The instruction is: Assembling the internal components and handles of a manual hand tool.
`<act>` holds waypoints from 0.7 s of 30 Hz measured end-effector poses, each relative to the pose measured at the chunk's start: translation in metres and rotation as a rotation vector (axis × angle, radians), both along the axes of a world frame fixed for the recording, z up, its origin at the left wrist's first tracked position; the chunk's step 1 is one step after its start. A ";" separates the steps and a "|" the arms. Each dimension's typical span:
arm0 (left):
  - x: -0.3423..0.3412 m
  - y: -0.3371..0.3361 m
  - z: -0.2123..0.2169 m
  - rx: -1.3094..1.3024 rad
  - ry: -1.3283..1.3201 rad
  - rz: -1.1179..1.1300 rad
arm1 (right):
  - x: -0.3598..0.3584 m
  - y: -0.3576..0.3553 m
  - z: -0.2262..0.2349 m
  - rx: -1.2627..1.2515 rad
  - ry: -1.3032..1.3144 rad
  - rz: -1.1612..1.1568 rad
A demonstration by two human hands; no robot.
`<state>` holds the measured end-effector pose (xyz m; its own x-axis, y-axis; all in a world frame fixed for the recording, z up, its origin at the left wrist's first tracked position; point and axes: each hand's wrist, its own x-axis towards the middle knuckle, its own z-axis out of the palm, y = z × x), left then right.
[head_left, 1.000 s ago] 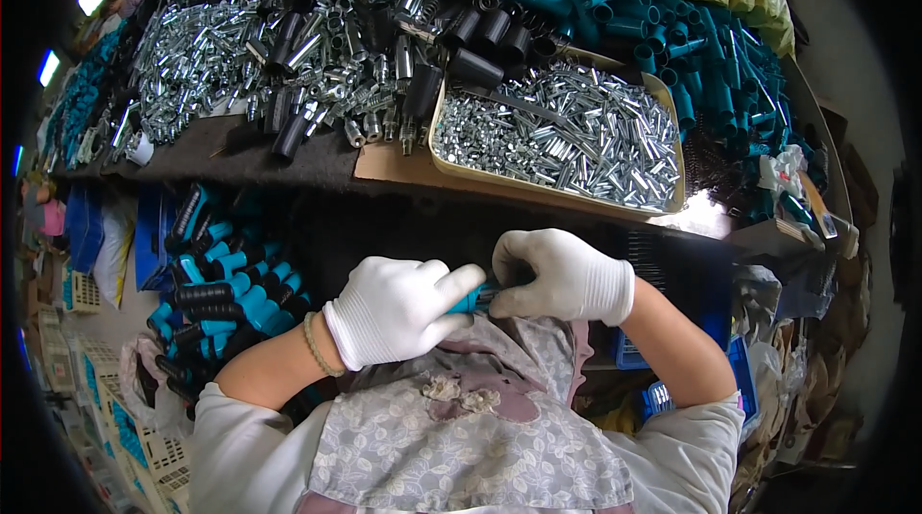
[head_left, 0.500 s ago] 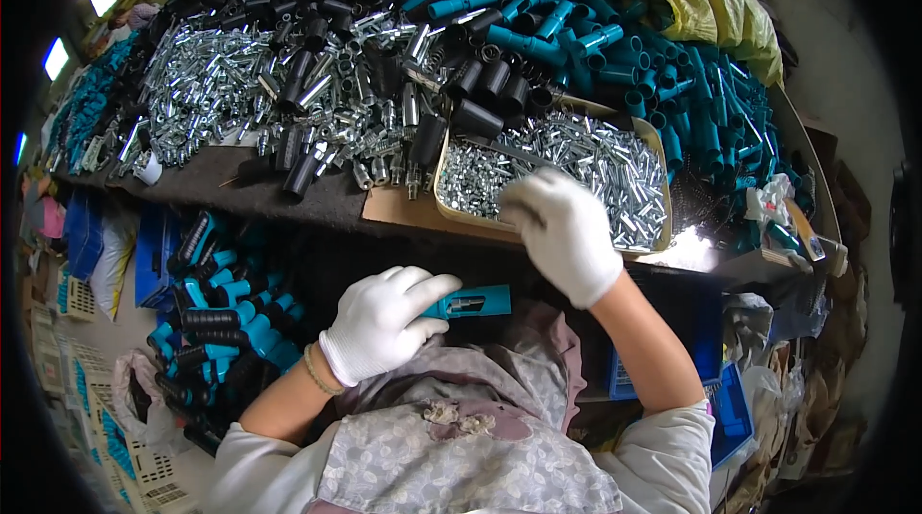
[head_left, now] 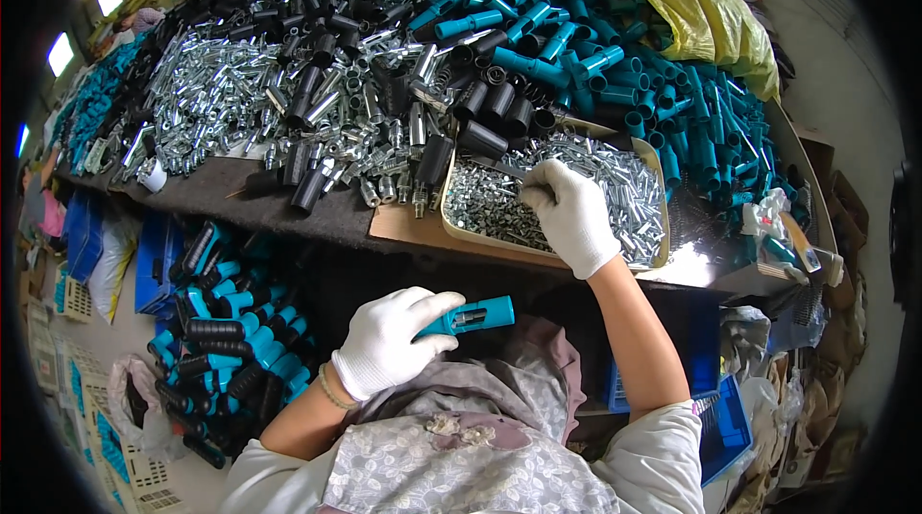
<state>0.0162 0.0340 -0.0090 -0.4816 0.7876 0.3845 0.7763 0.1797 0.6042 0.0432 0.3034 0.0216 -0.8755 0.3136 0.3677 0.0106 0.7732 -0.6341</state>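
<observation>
My left hand (head_left: 392,339), in a white glove, is wrapped round a teal plastic tube (head_left: 485,313) above my lap. A slot in the tube's side shows a metal part inside. My right hand (head_left: 574,216), gloved too, is over a cream tray (head_left: 499,243) of small metal parts on the bench. Its thumb and fingertips are pinched together; whatever lies between them is too small or hidden to name. Short silvery pieces (head_left: 477,198) fill the tray's left side, and longer metal pins (head_left: 624,183) its right.
Beyond the tray, teal tubes (head_left: 615,82) are heaped at the right, with a yellow sack (head_left: 706,10) behind. Black sleeves (head_left: 312,185) and metal parts (head_left: 206,82) cover the bench's left. Teal-and-black pieces (head_left: 240,322) pile below at my left. Blue bins (head_left: 725,423) stand at my right.
My right hand has shifted slightly right and down over the tray, its fingertips drawn into a pinch. The left hand has turned the tube a little, so its far end tilts up. The view has shifted slightly.
</observation>
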 end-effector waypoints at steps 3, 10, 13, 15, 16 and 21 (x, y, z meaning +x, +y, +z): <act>-0.001 0.002 0.001 0.033 -0.008 -0.009 | -0.001 0.004 0.001 -0.135 -0.019 0.021; -0.004 0.001 0.008 0.009 0.188 -0.014 | 0.031 -0.031 0.020 -0.301 -0.211 0.219; 0.001 0.003 0.012 -0.030 0.269 -0.034 | 0.047 -0.048 0.008 -0.198 -0.269 0.340; 0.003 0.006 0.011 -0.033 0.293 -0.046 | 0.053 -0.055 -0.001 -0.141 -0.280 0.421; 0.004 0.007 0.010 -0.040 0.299 -0.058 | 0.055 -0.059 -0.003 -0.065 -0.261 0.432; 0.006 0.010 0.003 -0.048 0.301 -0.076 | 0.061 -0.067 -0.010 0.025 -0.202 0.348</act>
<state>0.0218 0.0438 -0.0065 -0.2906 0.8380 0.4619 0.9313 0.1370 0.3374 0.1047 0.2362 0.0112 -0.9832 -0.0208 0.1812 -0.1318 0.7678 -0.6269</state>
